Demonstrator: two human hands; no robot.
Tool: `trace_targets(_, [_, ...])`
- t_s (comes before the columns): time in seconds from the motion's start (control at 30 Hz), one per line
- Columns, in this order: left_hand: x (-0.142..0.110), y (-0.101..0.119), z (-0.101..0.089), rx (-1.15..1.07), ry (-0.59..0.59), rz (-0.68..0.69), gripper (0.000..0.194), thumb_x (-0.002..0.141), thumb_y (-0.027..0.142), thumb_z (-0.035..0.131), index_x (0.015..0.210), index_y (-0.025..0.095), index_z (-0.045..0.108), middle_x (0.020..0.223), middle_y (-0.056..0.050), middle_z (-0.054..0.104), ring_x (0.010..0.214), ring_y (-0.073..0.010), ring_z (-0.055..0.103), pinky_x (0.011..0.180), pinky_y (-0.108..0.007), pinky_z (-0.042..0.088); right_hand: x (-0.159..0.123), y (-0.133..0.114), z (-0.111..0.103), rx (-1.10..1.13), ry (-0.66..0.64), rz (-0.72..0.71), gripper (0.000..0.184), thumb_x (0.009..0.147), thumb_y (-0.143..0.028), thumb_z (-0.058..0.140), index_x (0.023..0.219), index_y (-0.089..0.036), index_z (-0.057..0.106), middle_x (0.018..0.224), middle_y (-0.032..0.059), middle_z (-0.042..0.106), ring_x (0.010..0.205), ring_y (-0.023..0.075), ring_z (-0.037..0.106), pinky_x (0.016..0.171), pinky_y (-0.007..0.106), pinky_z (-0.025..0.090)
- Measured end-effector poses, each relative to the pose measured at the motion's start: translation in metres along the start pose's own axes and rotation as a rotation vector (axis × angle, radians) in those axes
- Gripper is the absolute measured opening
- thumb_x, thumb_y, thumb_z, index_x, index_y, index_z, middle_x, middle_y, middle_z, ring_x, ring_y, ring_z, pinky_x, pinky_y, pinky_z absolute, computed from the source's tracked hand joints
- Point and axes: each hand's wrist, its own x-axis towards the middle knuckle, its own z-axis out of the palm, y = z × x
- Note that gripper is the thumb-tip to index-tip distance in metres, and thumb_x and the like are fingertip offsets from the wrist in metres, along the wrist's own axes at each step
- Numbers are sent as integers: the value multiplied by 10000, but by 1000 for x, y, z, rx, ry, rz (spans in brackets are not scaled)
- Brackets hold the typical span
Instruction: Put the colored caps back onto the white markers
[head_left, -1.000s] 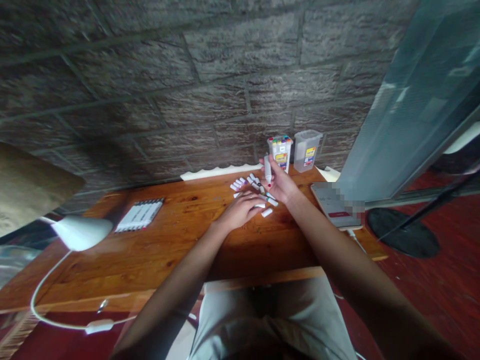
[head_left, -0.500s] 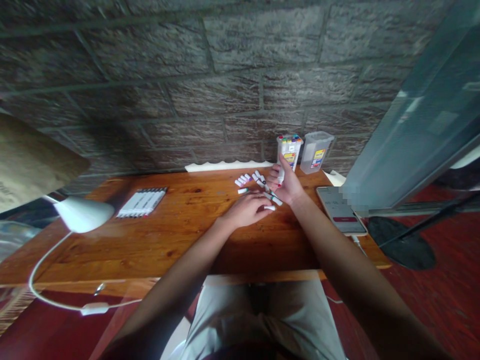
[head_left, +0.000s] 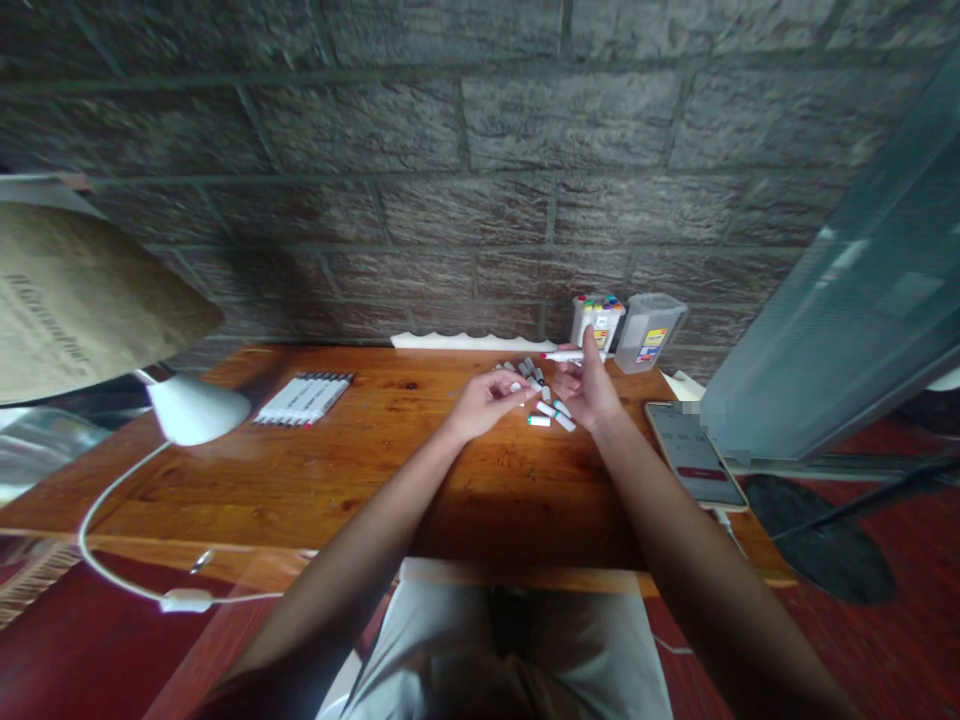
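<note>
In my right hand [head_left: 592, 392] is a white marker [head_left: 564, 356] with a red tip, lying level and pointing left. My left hand [head_left: 482, 404] is just left of it, thumb and fingers pinched around a small white marker cap [head_left: 516, 387]. Between and in front of the hands lie several loose white caps [head_left: 564, 421] with coloured ends, one with green [head_left: 538, 421]. Fingers of the left hand hide part of the pile. Behind my right hand stands a clear plastic box [head_left: 598, 312] full of markers with coloured ends.
A second clear box [head_left: 651, 335] stands beside the full one. At the left, a row of white markers [head_left: 306, 398] lies near a lamp [head_left: 196, 408]. A phone [head_left: 697, 455] rests at the table's right edge. The brick wall [head_left: 420, 210] rises behind.
My left hand has lifted from the caps at the front and moved back, now pinching a cap. The marker in my right hand has turned from pointing down to level. The view has shifted slightly.
</note>
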Motion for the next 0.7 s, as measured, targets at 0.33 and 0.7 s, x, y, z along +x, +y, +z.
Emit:
trace_targets(0.33, [-1, 3, 3, -304, -48, -145, 397, 654, 424, 813, 865, 129, 654, 838, -47, 706, 746, -160, 663, 671, -284, 525, 0, 10, -1, -146, -77, -167, 353, 569, -318, 869, 774, -215, 601, 572, -99, 533, 403, 14, 332, 357, 148, 240])
trace_targets(0.7, [1, -5, -2, -166, 104, -91, 372, 635, 400, 828, 860, 117, 740, 855, -56, 739, 776, -157, 656, 816, -304, 512, 0, 20, -3, -538, -213, -424, 265, 726, -410, 761, 898, -220, 693, 513, -79, 465, 413, 54, 340, 370, 194, 243])
